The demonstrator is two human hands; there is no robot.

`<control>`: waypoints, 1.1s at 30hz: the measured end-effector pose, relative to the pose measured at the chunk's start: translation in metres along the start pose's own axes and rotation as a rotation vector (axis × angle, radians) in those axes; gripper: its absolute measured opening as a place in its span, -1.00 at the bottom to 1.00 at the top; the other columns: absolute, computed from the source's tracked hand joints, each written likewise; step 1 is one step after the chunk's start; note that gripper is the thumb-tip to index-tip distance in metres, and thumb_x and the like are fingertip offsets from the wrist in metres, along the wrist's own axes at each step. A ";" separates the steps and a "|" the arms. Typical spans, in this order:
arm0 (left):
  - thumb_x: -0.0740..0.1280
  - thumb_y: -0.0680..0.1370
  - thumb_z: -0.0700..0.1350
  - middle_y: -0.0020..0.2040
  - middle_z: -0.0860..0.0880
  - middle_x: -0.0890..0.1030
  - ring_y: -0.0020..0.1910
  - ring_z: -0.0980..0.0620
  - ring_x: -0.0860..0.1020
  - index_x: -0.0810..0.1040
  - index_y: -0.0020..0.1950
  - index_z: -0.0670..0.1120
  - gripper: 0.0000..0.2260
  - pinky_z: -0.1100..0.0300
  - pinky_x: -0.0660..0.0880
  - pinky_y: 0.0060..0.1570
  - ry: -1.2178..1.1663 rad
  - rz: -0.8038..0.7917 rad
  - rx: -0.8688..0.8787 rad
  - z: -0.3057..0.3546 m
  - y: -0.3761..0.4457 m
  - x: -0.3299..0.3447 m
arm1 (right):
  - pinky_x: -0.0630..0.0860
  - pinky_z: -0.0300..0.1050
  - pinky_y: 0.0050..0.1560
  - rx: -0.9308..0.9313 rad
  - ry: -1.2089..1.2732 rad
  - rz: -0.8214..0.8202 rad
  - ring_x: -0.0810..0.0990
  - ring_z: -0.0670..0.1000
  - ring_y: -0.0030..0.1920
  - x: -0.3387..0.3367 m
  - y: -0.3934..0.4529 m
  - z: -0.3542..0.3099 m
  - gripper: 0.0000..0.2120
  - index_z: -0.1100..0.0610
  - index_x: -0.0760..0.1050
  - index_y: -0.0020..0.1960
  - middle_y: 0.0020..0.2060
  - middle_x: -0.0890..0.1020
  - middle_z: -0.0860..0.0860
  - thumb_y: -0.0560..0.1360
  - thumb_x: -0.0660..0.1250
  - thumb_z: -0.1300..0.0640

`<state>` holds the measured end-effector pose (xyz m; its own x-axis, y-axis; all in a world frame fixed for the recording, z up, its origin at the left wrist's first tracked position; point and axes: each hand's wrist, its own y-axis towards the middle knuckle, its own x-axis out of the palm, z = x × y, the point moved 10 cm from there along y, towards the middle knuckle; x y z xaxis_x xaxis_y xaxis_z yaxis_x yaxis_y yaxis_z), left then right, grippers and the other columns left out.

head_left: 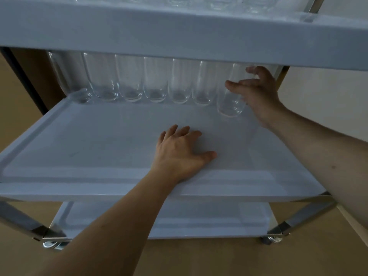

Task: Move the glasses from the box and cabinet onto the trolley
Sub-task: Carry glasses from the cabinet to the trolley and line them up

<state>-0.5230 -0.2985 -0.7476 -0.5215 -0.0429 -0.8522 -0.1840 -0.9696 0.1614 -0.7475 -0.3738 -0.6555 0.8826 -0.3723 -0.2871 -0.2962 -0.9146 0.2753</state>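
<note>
While the right hand (256, 92) sets a tall clear glass (232, 96) at the right end of the row, its fingers and thumb are loosening around the upper part of it, so the step in hand looks like the placing and letting-go of one more glass on the trolley's middle shelf (79, 148). Whether the fingers are gripping the glass or only steadying it I cannot tell for certain, though thumb and fingertips lie against its side. That glass stands a little forward of the row of glasses (139, 82) lined along the back of the shelf, just beside the last one and near the right rim. The left hand (181, 154) lies spread, palm down, on the bare shelf surface in front of the row, holding nothing (it seems to brace the trolley or the person's lean). More glasses (217, 3) show on the top shelf (179, 34), only partly in view; the bottom shelf (199, 222) shows no glasses in the part that can be seen. Neither the box nor the cabinet is in view, so how many glasses remain cannot be judged. Next, the move calls for a clean release without knocking the neighbour, perhaps a nudge back into line, then withdrawing under the low top shelf to fetch another glass.
</note>
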 end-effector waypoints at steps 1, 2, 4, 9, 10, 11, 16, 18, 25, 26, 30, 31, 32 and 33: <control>0.30 0.42 0.46 0.57 0.07 0.33 0.59 -0.07 0.13 0.42 0.48 0.23 -0.33 0.00 0.02 0.56 0.010 -0.010 -0.006 -0.001 0.001 0.002 | 0.59 0.04 0.23 0.012 -0.004 0.012 0.65 -0.06 0.06 0.000 0.008 0.003 -0.19 -0.05 0.45 0.32 0.07 0.63 -0.05 0.15 0.64 -0.24; 0.26 0.39 0.48 0.56 0.08 0.35 0.58 -0.07 0.16 0.43 0.46 0.23 -0.31 0.02 0.03 0.54 0.014 -0.014 -0.011 -0.002 0.001 0.003 | 0.59 0.05 0.23 0.022 -0.006 0.027 0.65 -0.05 0.06 0.001 0.015 0.006 -0.17 -0.06 0.45 0.32 0.07 0.63 -0.05 0.13 0.64 -0.24; 0.18 0.33 0.50 0.51 0.07 0.41 0.52 -0.06 0.23 0.49 0.41 0.23 -0.29 0.05 0.06 0.50 0.026 0.004 -0.001 0.000 0.001 0.002 | 0.59 0.07 0.23 0.026 -0.008 0.067 0.65 -0.02 0.07 0.002 0.028 0.011 -0.15 -0.04 0.45 0.33 0.09 0.62 -0.03 0.12 0.63 -0.24; 0.17 0.28 0.51 0.47 0.06 0.45 0.48 -0.05 0.27 0.52 0.36 0.23 -0.27 0.03 0.07 0.50 0.064 0.022 0.021 0.002 0.001 0.001 | 0.56 0.08 0.27 0.048 -0.006 0.102 0.61 0.02 0.17 0.011 0.053 0.024 -0.14 -0.03 0.41 0.36 0.18 0.56 -0.03 0.16 0.62 -0.22; 0.17 0.27 0.52 0.48 0.06 0.44 0.49 -0.04 0.26 0.51 0.37 0.23 -0.26 0.02 0.06 0.51 0.068 0.018 0.019 0.001 0.002 0.002 | 0.56 0.05 0.27 0.051 -0.009 0.103 0.60 0.02 0.17 0.013 0.057 0.026 -0.15 -0.03 0.41 0.36 0.16 0.56 -0.05 0.16 0.62 -0.21; 0.17 0.27 0.52 0.48 0.06 0.43 0.49 -0.04 0.26 0.51 0.37 0.24 -0.26 0.02 0.06 0.51 0.070 0.018 0.017 0.000 0.002 0.002 | 0.55 -0.01 0.25 0.050 -0.009 0.104 0.59 -0.01 0.16 0.015 0.061 0.027 -0.16 -0.02 0.40 0.36 0.11 0.54 -0.09 0.18 0.63 -0.19; 0.17 0.28 0.52 0.48 0.07 0.42 0.49 -0.01 0.25 0.49 0.39 0.24 -0.26 0.03 0.04 0.50 0.091 0.025 0.028 0.001 0.003 0.002 | 0.38 -0.27 0.01 0.046 -0.019 0.125 0.52 -0.09 0.05 0.019 0.075 0.041 -0.20 0.00 0.37 0.41 -0.04 0.48 -0.19 0.28 0.62 -0.14; 0.17 0.29 0.52 0.48 0.07 0.43 0.49 -0.02 0.26 0.49 0.38 0.23 -0.26 0.02 0.05 0.50 0.096 0.027 0.032 0.001 0.003 0.002 | 0.35 -0.33 -0.11 0.041 -0.040 0.115 0.53 -0.09 0.04 0.023 0.076 0.044 -0.20 -0.01 0.36 0.43 0.02 0.52 -0.12 0.30 0.60 -0.17; 0.29 0.38 0.48 0.51 0.06 0.39 0.51 -0.02 0.23 0.46 0.41 0.23 -0.34 -0.01 0.04 0.54 0.114 0.019 0.043 0.001 0.003 0.003 | 0.43 -0.19 0.09 0.037 -0.100 0.033 0.57 -0.03 0.15 0.032 0.081 0.048 -0.12 -0.09 0.28 0.48 0.24 0.54 -0.03 0.29 0.55 -0.31; 0.28 0.38 0.49 0.51 0.06 0.39 0.51 -0.02 0.23 0.46 0.41 0.23 -0.34 0.00 0.04 0.54 0.112 0.017 0.044 0.001 0.003 0.003 | 0.43 -0.18 0.11 0.044 -0.100 0.023 0.56 -0.03 0.16 0.032 0.080 0.050 -0.09 -0.09 0.25 0.50 0.28 0.53 -0.02 0.29 0.54 -0.32; 0.21 0.33 0.51 0.51 0.07 0.39 0.51 -0.01 0.23 0.46 0.41 0.24 -0.29 0.00 0.05 0.53 0.105 0.008 0.034 0.001 0.002 0.002 | 0.39 -0.16 0.18 0.101 -0.116 0.016 0.50 0.02 0.28 0.027 0.068 0.057 -0.02 -0.03 0.15 0.57 0.44 0.44 0.06 0.33 0.56 -0.26; 0.19 0.31 0.52 0.51 0.07 0.39 0.52 -0.01 0.23 0.46 0.41 0.24 -0.27 -0.01 0.06 0.54 0.109 0.007 0.030 0.002 0.002 0.002 | 0.39 -0.14 0.20 0.116 -0.131 0.018 0.48 0.06 0.33 0.024 0.063 0.060 -0.01 -0.01 0.13 0.58 0.46 0.41 0.07 0.34 0.57 -0.24; 0.17 0.30 0.52 0.51 0.07 0.39 0.52 -0.02 0.24 0.46 0.41 0.24 -0.27 -0.01 0.06 0.54 0.111 0.006 0.027 0.002 0.003 0.002 | 0.38 -0.15 0.22 0.129 -0.153 0.021 0.45 0.09 0.38 0.021 0.056 0.063 -0.02 0.00 0.12 0.59 0.48 0.39 0.08 0.36 0.57 -0.21; 0.17 0.29 0.52 0.51 0.07 0.39 0.52 -0.02 0.24 0.47 0.40 0.24 -0.26 -0.02 0.07 0.54 0.109 0.006 0.025 0.003 0.003 0.002 | 0.35 -0.18 0.22 0.135 -0.183 0.022 0.42 0.10 0.41 0.018 0.048 0.065 -0.03 0.01 0.12 0.59 0.49 0.37 0.08 0.37 0.56 -0.20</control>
<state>-0.5276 -0.3009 -0.7472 -0.4292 -0.0761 -0.9000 -0.2027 -0.9629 0.1781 -0.7700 -0.4344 -0.7071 0.7981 -0.4038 -0.4472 -0.3721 -0.9141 0.1612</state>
